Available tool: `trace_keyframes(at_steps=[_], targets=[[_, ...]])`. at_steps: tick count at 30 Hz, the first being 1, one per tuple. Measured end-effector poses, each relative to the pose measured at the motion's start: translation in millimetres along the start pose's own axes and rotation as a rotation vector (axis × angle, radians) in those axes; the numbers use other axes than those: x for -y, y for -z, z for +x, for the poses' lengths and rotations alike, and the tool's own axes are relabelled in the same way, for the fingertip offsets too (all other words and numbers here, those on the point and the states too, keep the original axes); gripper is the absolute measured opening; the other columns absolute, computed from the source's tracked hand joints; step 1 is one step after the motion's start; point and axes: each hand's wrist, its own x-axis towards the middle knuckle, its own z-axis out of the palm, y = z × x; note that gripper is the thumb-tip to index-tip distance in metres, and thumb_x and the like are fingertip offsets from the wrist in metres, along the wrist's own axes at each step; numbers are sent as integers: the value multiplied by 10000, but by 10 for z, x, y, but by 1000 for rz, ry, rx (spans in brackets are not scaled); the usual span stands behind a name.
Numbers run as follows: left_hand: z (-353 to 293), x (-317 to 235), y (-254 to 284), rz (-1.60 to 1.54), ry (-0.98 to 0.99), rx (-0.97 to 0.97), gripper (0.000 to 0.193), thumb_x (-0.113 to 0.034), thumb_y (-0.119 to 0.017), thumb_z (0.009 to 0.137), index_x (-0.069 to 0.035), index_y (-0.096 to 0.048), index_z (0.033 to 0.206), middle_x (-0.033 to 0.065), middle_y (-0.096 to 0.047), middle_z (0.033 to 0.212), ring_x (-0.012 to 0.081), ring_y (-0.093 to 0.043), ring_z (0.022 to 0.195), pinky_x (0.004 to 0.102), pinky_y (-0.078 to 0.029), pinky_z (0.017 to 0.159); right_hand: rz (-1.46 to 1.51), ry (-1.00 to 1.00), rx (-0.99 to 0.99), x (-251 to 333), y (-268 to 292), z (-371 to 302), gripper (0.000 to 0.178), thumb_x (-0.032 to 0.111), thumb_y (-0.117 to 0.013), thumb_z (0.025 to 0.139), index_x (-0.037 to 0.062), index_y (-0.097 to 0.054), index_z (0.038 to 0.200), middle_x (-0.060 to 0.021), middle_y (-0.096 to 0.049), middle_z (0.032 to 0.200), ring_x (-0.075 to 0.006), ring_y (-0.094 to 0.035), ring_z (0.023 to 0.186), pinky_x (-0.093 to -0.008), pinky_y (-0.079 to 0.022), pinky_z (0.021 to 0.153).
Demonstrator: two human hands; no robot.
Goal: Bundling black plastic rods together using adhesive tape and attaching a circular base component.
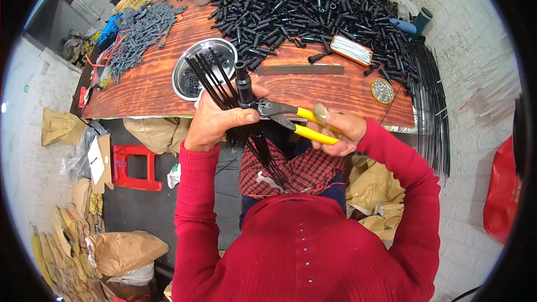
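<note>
In my left hand (211, 123) is a bundle of long thin black rods (205, 72), together with a stubby black tube-like part (244, 86) standing upright. The thumb presses along the base of that part. My right hand (345, 130) is closed round the yellow handles of a pair of pliers (314, 133). The dark jaws meet the black part just above my left thumb, where a small bit of thin wire shows. Whether the jaws grip that wire cannot be made out. The rods' lower ends hang over a red checked cloth (257, 182) on my lap.
On the wooden table (142, 94) stand a metal bowl (177, 81) of small black pieces, a large heap of black tubes (302, 14), a grey pile (140, 39), a flat dark bar (300, 70) and a round yellow tin (382, 90). A red stool (136, 181) sits lower left.
</note>
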Motion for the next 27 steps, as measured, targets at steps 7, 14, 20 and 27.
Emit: trace_keyframes(at_steps=[7, 14, 20, 27], targets=[[-22, 56, 56, -26, -18, -40, 512, -179, -880, 640, 23, -691, 1070, 54, -658, 1028, 168, -625, 936, 310, -480, 865, -12, 118, -39, -144, -205, 116, 734, 689, -392, 959, -29, -540, 930, -6, -378, 484, -41, -302, 344, -193, -233, 296], [-50, 127, 170, -25, 21, -189, 619, -176, -879, 687, 45, -634, 1211, 81, -711, 1001, 183, -675, 937, 318, -520, 894, -315, 283, -125, 103, -174, -24, 511, 461, -542, 980, -46, -565, 1042, -56, -553, 576, -105, -512, 427, -234, -398, 397], [-79, -19, 114, 4, -14, -121, 490, -104, -841, 753, 11, -677, 1200, 27, -688, 1002, 100, -625, 881, 261, -515, 822, -389, 329, -161, 157, -145, 34, 443, 237, -539, 1016, -23, -497, 1372, -115, -674, 1030, -132, -663, 848, -268, -535, 783], [-69, -123, -26, 136, -41, -169, 458, -132, -833, 775, 3, -687, 1188, 47, -706, 1011, 94, -628, 891, 261, -513, 826, -548, 322, -145, 458, -225, -66, 485, 221, -546, 1012, -12, -454, 1426, -131, -653, 1150, -150, -657, 931, -288, -532, 839]])
